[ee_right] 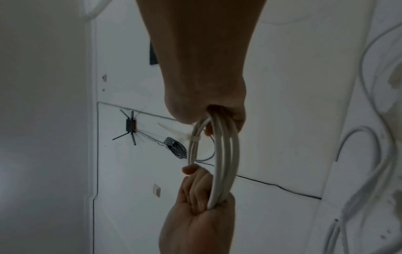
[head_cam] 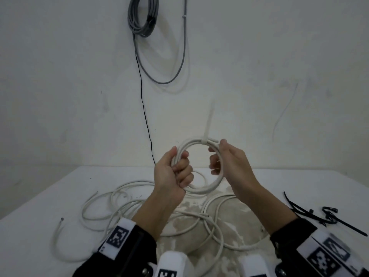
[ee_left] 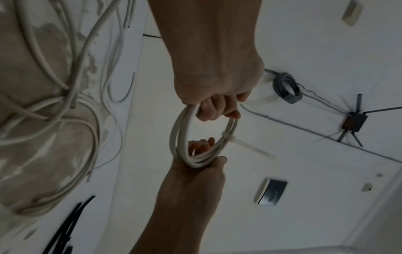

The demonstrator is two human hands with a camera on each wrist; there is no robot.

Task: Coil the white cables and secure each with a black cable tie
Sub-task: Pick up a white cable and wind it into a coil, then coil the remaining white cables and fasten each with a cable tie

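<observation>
Both hands [head_cam: 173, 168] grip white cable coil [head_cam: 199, 188] w/ white tie [head_cam: 206, 132]

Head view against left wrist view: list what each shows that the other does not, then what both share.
Only the head view shows the loose cable end lying at the table's left, the marker-tagged wristbands on both sleeves, and the black hook-shaped piece beside the ties.

Only the left wrist view shows a dark box with antenna-like rods on the wall and a metallic plate.

Both show the left hand and right hand gripping the white coil, its white tie, the black cable ties, loose white cables and the grey wall coil.
</observation>
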